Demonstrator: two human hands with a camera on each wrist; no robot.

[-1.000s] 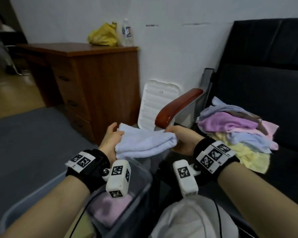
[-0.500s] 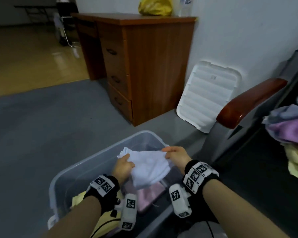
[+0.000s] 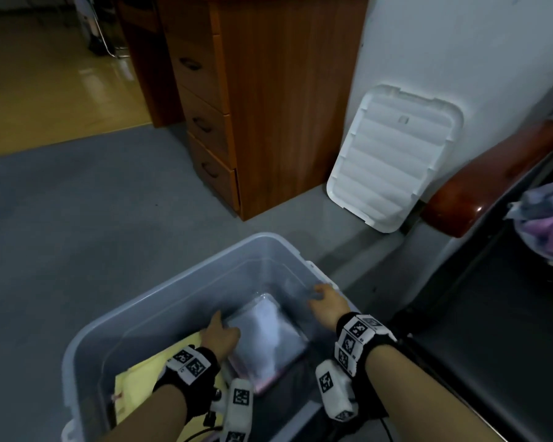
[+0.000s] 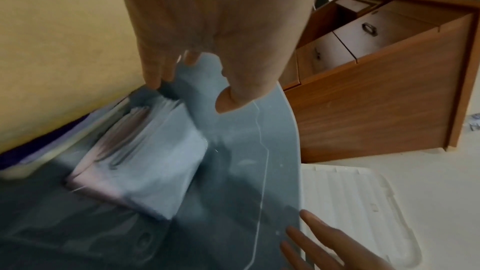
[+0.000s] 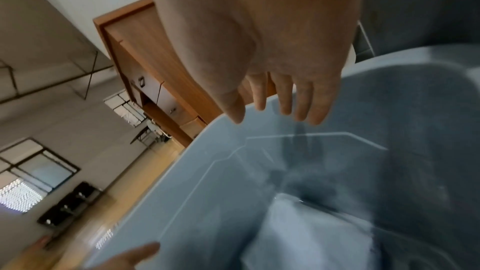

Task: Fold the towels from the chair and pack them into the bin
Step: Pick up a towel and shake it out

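A folded white towel (image 3: pixel 265 339) lies in the translucent grey bin (image 3: pixel 173 291), on top of a pink towel (image 3: pixel 262 382) whose edge shows beneath it. A yellow towel (image 3: pixel 141 374) lies beside them on the left. My left hand (image 3: pixel 221 327) rests with straight fingers against the white towel's (image 4: pixel 145 161) left edge; my left fingertips (image 4: pixel 155 81) touch its corner. My right hand (image 3: pixel 323 298) hovers spread and empty over the bin's right side, its fingers (image 5: pixel 285 102) straight above the bin wall (image 5: pixel 389 110). Unfolded towels (image 3: pixel 543 224) lie piled on the black chair (image 3: pixel 492 330).
The bin's white lid (image 3: pixel 393 161) leans on the wall beside a wooden desk with drawers (image 3: pixel 268 106). The chair's wooden armrest (image 3: pixel 492 180) rises just right of the bin. Grey carpet (image 3: pixel 77 234) lies to the left.
Both hands carried the folded white towel from beside the chair down into the bin and let go of it. The view swung left and down.
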